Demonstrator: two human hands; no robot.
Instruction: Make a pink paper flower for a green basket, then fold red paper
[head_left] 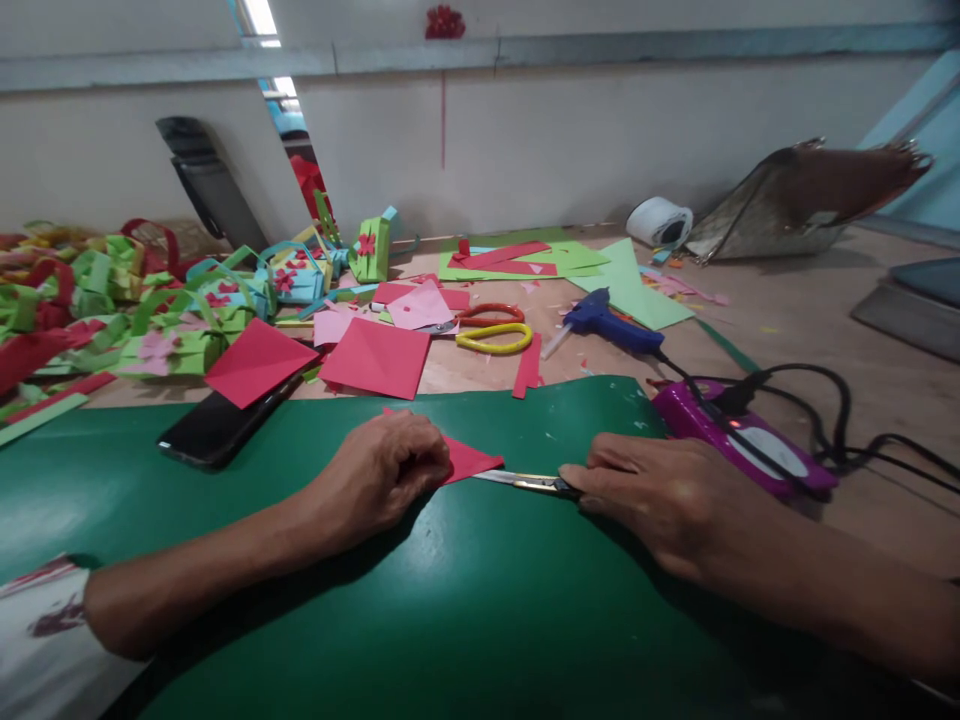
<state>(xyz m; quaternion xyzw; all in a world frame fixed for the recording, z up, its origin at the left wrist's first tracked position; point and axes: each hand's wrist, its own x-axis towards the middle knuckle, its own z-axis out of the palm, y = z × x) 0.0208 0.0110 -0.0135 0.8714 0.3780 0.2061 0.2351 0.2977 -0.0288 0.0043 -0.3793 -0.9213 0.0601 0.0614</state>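
My left hand (390,465) is closed on a folded piece of red paper (471,459), pressing it near the green mat (465,620). A pointed corner of the paper sticks out to the right of my fingers. In my right hand (645,490) is a utility knife (536,482), its blade pointing left and meeting the lower edge of that corner. Whether the blade is inside the fold I cannot tell. Just beyond lie two red paper squares (377,358), one of them resting on a black phone (225,425).
Scissors (495,330) with red and yellow handles lie behind the mat. A blue glue gun (611,320) and a purple power strip (742,440) with black cables are at right. Small paper baskets (180,345) crowd the left. A handbag (810,200) stands at the back right.
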